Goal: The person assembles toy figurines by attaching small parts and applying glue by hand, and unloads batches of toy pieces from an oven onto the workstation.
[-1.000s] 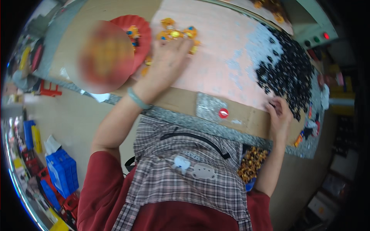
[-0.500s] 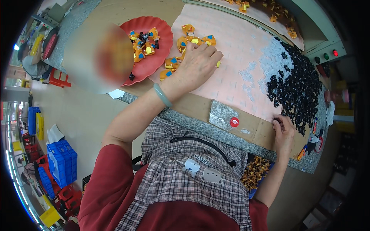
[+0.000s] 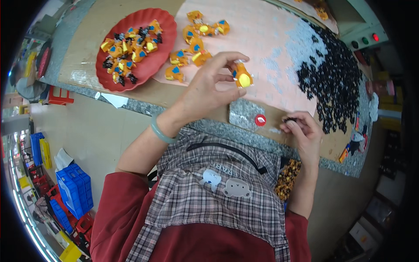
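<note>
My left hand (image 3: 207, 89) holds a small orange plastic figure (image 3: 243, 76) with a yellow belly and a blue patch between thumb and fingers, above the pink sheet's near edge. Between the thumb and fingertips of my right hand (image 3: 305, 131) is a small black plastic piece (image 3: 288, 119), partly hidden. The two hands are apart, with a square metal plate (image 3: 240, 114) and a red round cap (image 3: 260, 120) below and between them. Several like orange figures (image 3: 196, 44) lie on the pink sheet (image 3: 257, 48) beyond my left hand.
A red scalloped plate (image 3: 169, 37) at the left bears orange figures with black pieces attached. Heaps of white pieces (image 3: 307, 41) and black pieces (image 3: 334, 83) spread at the right. A machine with lit buttons (image 3: 365, 40) stands at the far right. A box of orange-black parts (image 3: 288, 179) sits by my lap.
My left hand has picked up an orange figure from the group and drawn it nearer. My right hand has come leftward from the black heap with a black piece. The view has shifted.
</note>
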`<action>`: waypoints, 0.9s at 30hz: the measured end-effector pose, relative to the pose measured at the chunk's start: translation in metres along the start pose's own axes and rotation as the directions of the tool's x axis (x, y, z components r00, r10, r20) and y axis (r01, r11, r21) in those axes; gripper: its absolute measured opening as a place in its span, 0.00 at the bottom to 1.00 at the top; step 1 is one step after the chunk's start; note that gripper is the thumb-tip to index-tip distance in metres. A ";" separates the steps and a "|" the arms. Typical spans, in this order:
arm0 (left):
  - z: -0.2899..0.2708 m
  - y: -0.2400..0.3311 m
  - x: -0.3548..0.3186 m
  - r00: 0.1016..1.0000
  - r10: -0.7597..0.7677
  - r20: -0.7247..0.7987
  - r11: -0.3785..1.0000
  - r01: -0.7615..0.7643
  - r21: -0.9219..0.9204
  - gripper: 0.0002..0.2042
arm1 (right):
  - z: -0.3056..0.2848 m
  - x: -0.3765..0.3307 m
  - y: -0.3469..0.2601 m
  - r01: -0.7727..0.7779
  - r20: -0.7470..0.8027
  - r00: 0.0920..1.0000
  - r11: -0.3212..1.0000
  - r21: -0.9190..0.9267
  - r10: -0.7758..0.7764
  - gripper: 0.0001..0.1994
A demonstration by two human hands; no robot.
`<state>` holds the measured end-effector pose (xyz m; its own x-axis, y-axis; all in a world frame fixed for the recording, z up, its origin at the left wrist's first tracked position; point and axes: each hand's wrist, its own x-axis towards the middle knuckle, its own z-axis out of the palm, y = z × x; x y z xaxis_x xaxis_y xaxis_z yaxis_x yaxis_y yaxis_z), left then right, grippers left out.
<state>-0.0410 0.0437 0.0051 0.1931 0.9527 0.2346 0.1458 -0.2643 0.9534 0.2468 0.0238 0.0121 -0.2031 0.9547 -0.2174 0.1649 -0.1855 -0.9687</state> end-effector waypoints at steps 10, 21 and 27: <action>0.006 0.002 -0.019 0.971 -0.237 0.034 0.793 0.213 -0.571 0.24 | 0.041 -0.001 -0.012 0.293 0.099 0.956 0.867 -0.403 -0.277 0.09; 0.001 0.009 -0.028 0.923 -0.355 0.145 0.755 0.375 -0.537 0.23 | 0.047 -0.002 -0.017 0.455 0.250 0.889 0.684 -0.570 -0.383 0.10; 0.008 0.016 -0.030 0.930 -0.351 0.110 0.637 0.323 -0.700 0.15 | 0.045 -0.001 -0.020 0.455 0.252 0.889 0.674 -0.581 -0.383 0.10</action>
<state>-0.0365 0.0101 0.0119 0.2348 0.9623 -0.1375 -0.5243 0.2445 0.8157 0.2002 0.0157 0.0262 -0.4870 0.8609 0.1474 0.5798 0.4449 -0.6826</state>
